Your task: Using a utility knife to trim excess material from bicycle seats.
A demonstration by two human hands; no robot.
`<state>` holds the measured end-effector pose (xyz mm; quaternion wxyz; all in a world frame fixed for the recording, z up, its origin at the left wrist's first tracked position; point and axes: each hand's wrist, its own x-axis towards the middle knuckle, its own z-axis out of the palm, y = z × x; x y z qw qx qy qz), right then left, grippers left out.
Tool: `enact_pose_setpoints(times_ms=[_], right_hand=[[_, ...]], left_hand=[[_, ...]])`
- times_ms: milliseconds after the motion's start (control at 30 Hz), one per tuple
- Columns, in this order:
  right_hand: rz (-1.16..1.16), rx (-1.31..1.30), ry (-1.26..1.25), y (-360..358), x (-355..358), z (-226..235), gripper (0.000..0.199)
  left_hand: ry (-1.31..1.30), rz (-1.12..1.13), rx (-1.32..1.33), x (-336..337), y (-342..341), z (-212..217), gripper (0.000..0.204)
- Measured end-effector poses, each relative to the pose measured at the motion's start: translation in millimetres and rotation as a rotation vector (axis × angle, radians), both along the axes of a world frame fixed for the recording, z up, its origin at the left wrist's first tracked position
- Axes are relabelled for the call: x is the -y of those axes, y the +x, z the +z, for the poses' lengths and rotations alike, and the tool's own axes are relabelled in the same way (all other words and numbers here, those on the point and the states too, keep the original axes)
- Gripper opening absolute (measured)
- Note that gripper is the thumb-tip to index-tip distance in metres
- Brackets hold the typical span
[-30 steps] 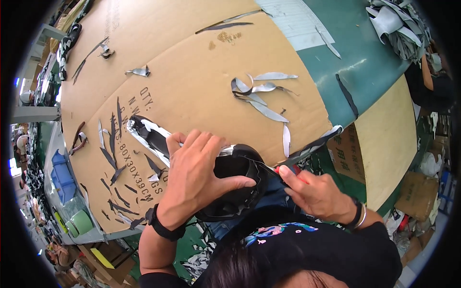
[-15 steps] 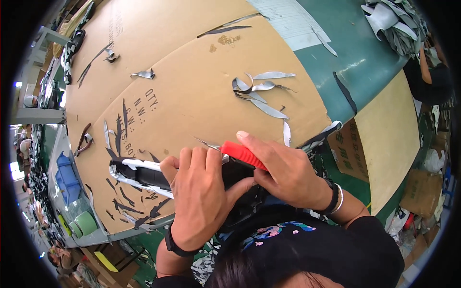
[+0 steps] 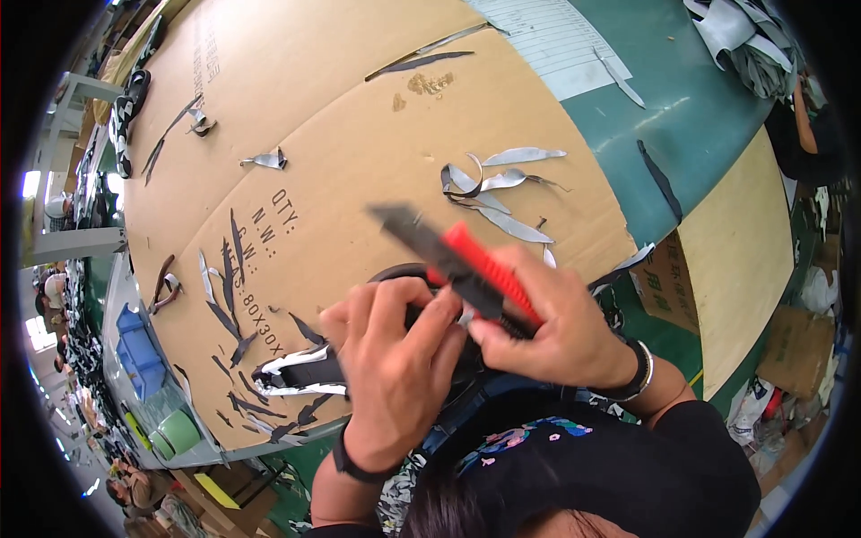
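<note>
My right hand (image 3: 560, 327) is closed around a red and black utility knife (image 3: 489, 269), which is smeared by motion. It points up and to the left, lifted over the work. My left hand (image 3: 395, 345) has its fingers bent over a long black piece with a ragged white edge (image 3: 305, 369) and grips it at the table's near edge. One end of that piece sticks out to the left, while its rounded dark part shows behind my knuckles. Between my hands the rest is mostly hidden, and the fingertips of both hands are close together there.
Brown cardboard (image 3: 359, 152) covers much of the green table (image 3: 619, 54). Dark trimmings (image 3: 229, 278) lie at left, grey strips (image 3: 502, 193) at right. Thread snips (image 3: 165, 285), a blue bin (image 3: 136, 350) and a green container (image 3: 175, 435) are farther left. Another person's arm (image 3: 804, 117) shows at far right.
The knife has come up off the black piece and swung into a steeper tilt. The black piece has turned and drawn closer to me, and my left fingers have shifted their hold.
</note>
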<state>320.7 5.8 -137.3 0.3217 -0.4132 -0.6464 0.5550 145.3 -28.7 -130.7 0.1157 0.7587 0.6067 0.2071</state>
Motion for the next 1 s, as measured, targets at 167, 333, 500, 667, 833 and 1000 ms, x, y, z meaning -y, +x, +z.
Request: enact_pose_setpoints(times_ms=[167,333,500,667,833,1000], right_hand=[[0.023,0.097,0.196,35,-2,-13,0.056],[0.319,0.451,0.289,51,3,-6,0.062],[0.346,0.649,0.289,49,22,6,0.060],[0.076,0.394,0.078,44,69,-1,0.057],[0.029,0.319,-0.380,43,88,16,0.054],[0.098,0.427,0.024,35,45,12,0.048]], left_hand=[[-0.029,0.089,0.268,-4,-6,-16,0.016],[0.013,0.080,0.267,-3,-4,-17,0.019],[0.019,0.082,0.354,0,-9,-16,0.018],[0.036,0.106,0.528,2,-14,-17,0.017],[0.109,0.291,0.996,11,-21,-20,0.010],[-0.035,0.246,0.643,-3,-59,-15,0.041]])
